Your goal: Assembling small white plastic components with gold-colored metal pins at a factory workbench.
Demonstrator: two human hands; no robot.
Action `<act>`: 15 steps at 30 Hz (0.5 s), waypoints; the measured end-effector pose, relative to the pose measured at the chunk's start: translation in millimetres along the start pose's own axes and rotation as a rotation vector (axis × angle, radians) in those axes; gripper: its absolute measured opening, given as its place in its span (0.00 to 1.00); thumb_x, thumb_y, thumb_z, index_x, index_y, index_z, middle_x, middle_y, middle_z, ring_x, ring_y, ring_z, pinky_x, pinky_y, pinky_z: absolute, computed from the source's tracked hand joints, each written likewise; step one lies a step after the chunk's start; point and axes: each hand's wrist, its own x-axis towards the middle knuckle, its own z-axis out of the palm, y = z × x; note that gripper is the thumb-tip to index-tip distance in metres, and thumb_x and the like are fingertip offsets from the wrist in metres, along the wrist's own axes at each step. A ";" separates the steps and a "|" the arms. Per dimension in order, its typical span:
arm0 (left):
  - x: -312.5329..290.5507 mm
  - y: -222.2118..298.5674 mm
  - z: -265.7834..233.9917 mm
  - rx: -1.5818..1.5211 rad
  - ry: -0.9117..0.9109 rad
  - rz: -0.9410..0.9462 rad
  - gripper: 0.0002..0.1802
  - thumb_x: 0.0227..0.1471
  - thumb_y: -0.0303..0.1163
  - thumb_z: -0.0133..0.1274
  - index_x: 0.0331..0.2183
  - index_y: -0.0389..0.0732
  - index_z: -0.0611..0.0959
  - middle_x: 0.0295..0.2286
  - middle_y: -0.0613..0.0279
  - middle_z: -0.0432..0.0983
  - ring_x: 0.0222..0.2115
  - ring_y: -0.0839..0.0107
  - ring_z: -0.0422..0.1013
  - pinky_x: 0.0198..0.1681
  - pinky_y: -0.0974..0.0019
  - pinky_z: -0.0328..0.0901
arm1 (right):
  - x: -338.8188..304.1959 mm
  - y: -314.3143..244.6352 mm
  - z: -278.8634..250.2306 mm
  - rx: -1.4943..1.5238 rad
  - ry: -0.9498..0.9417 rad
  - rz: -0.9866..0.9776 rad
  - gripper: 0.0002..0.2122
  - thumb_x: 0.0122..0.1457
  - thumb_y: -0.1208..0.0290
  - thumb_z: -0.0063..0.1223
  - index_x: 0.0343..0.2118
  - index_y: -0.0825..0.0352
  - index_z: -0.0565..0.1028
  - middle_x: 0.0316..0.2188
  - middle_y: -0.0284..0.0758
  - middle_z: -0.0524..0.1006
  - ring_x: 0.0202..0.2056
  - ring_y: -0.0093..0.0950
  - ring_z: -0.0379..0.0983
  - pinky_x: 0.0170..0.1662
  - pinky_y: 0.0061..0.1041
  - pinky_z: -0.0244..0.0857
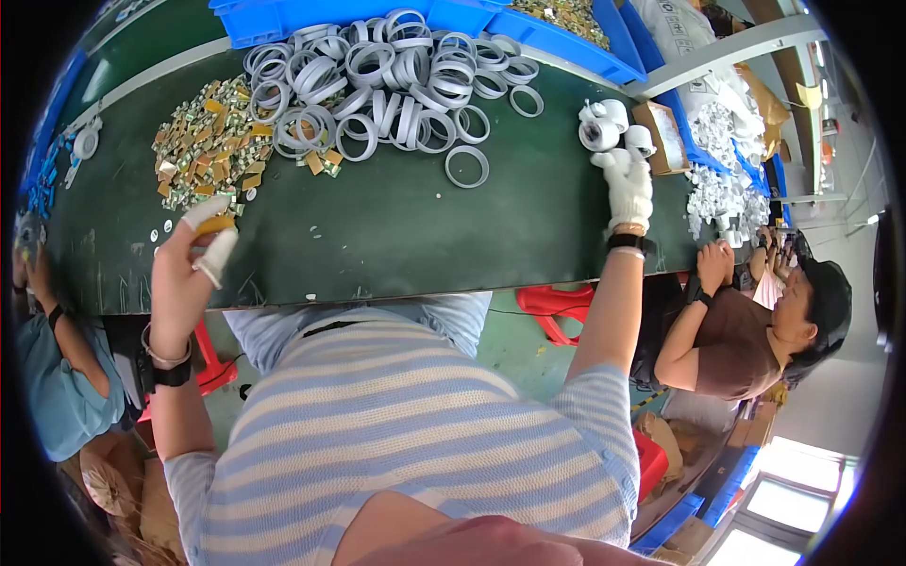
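My left hand (184, 278) hovers over the near left of the green table, beside a heap of small circuit boards (212, 141). White covers sit on two of its fingers, which are curved and apart. A yellow-orange piece shows between them; whether it is a finger cover or a held part I cannot make out. In a white glove, my right hand (629, 193) reaches to the right side of the table with fingers stretched out. Its fingertips are at a group of white cylindrical housings (600, 132); no grip on one is visible. A large pile of pale grey rings (368, 66) lies at the far middle.
Blue bins (571, 40) line the table's far edge. An open cardboard box (662, 140) stands right of the housings, with clear plastic parts (727, 193) beyond. Co-workers sit at both sides; a brown sleeve (731, 354) shows on the right. A red stool (552, 307) is below the table.
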 end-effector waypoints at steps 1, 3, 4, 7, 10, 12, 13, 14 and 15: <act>-1.7 7.8 8.1 -0.033 -0.041 0.008 0.23 0.62 0.27 0.61 0.58 0.42 0.79 0.43 0.64 0.82 0.38 0.80 0.75 0.41 0.74 0.69 | -6.7 -3.5 6.5 -0.004 0.040 -0.124 0.32 0.51 0.54 0.73 0.55 0.68 0.75 0.49 0.42 0.79 0.45 0.34 0.77 0.52 0.35 0.71; 4.1 15.9 15.7 -0.079 -0.113 0.040 0.22 0.60 0.25 0.61 0.57 0.41 0.80 0.44 0.63 0.82 0.40 0.80 0.75 0.42 0.74 0.70 | -32.9 -32.8 31.8 0.041 0.064 -0.193 0.34 0.51 0.56 0.75 0.56 0.70 0.74 0.46 0.43 0.78 0.46 0.34 0.77 0.51 0.34 0.71; 2.6 16.8 26.4 -0.129 -0.166 0.069 0.22 0.62 0.26 0.60 0.57 0.40 0.79 0.45 0.62 0.82 0.41 0.79 0.76 0.43 0.73 0.70 | -53.2 -55.2 31.6 0.100 0.065 -0.222 0.33 0.52 0.58 0.75 0.56 0.70 0.73 0.46 0.43 0.78 0.45 0.33 0.77 0.50 0.33 0.72; -1.7 25.3 55.9 -0.531 -0.384 -0.107 0.24 0.68 0.34 0.53 0.62 0.39 0.74 0.50 0.58 0.80 0.46 0.71 0.78 0.47 0.68 0.73 | -130.8 -127.8 37.9 0.776 -0.091 -0.270 0.30 0.54 0.65 0.73 0.57 0.71 0.70 0.46 0.41 0.78 0.42 0.29 0.78 0.49 0.30 0.74; -1.1 42.4 82.3 -1.000 -0.721 -0.289 0.33 0.71 0.51 0.45 0.66 0.40 0.65 0.53 0.53 0.77 0.47 0.62 0.78 0.50 0.61 0.75 | -190.0 -158.6 40.2 0.650 -0.340 -0.607 0.34 0.53 0.66 0.73 0.62 0.63 0.68 0.57 0.45 0.73 0.56 0.38 0.74 0.56 0.38 0.70; 2.8 44.0 89.2 -1.281 -0.899 -0.485 0.35 0.70 0.50 0.47 0.68 0.42 0.61 0.53 0.52 0.76 0.48 0.60 0.78 0.50 0.57 0.76 | -208.9 -171.4 52.0 0.625 -0.473 -0.856 0.34 0.51 0.64 0.75 0.61 0.60 0.70 0.60 0.46 0.72 0.59 0.44 0.73 0.59 0.41 0.69; 3.1 47.2 89.3 -1.374 -0.934 -0.578 0.36 0.69 0.49 0.49 0.68 0.42 0.60 0.53 0.52 0.76 0.49 0.59 0.78 0.51 0.55 0.76 | -212.6 -178.5 53.1 0.693 -0.633 -0.894 0.35 0.50 0.62 0.76 0.61 0.58 0.71 0.63 0.46 0.71 0.60 0.46 0.72 0.59 0.43 0.68; 1.6 40.4 86.5 -1.375 -0.933 -0.580 0.36 0.69 0.49 0.49 0.68 0.42 0.60 0.53 0.52 0.76 0.49 0.59 0.78 0.51 0.55 0.76 | -210.0 -185.3 47.9 0.648 -0.611 -0.919 0.36 0.47 0.61 0.78 0.60 0.58 0.73 0.62 0.46 0.72 0.59 0.47 0.73 0.60 0.42 0.67; -1.4 30.1 81.7 -1.310 -0.904 -0.469 0.37 0.67 0.48 0.52 0.68 0.43 0.60 0.52 0.53 0.76 0.49 0.59 0.78 0.51 0.54 0.76 | -197.5 -190.2 45.3 0.626 -0.542 -0.965 0.33 0.48 0.63 0.77 0.59 0.59 0.75 0.56 0.45 0.77 0.55 0.44 0.76 0.59 0.40 0.69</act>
